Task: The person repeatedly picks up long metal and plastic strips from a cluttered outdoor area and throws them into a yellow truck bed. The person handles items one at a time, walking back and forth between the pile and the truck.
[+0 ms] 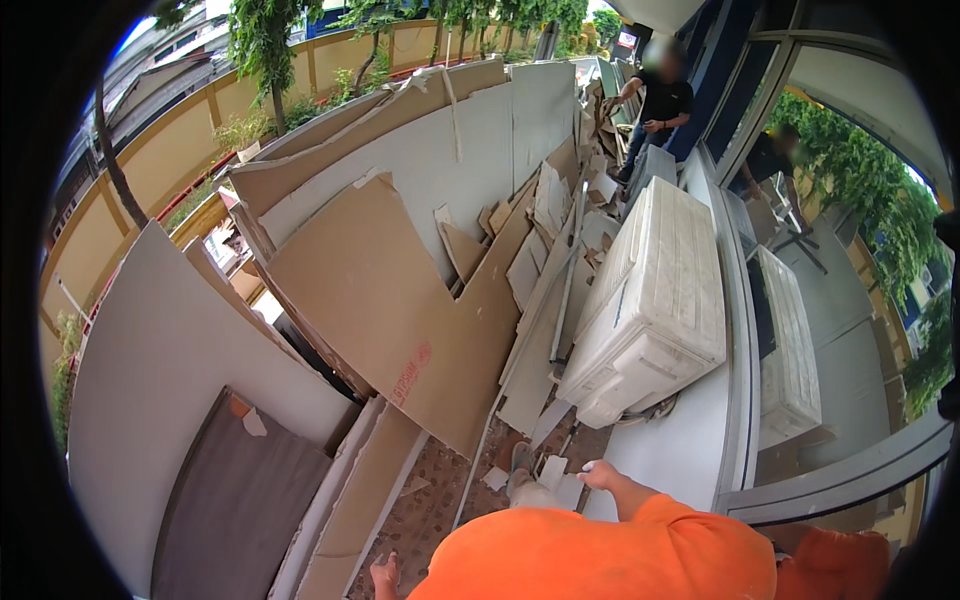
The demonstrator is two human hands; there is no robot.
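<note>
A white scrap [567, 490] is lying just on your side of the unit [650, 300], low by the floor [440, 488]. Your right hand [602, 477] is reaching in beside it, between you and the unit, its fingers bunched narrow; you cannot tell from here whether they are gripping the scrap or only meeting its edge. Your left hand [384, 572] is hanging to the left of the unit and nearer you, fingers slightly parted, with nothing showing in them, perhaps for balance while you are bending. Your foot [521, 456] is standing left of the unit's near end, probably where the litter is leaving room.

The unit itself is resting on the ledge [665, 465], seemingly to stay off the walkway. Left of it, a brown board [375, 290] is leaning against other sheets, likely because big panels are taking less floor on edge. Broken pieces [540, 265] are lying between that board and the unit. Beyond the unit's far end, a co-worker [662, 105] is stretching an arm toward the pile.
</note>
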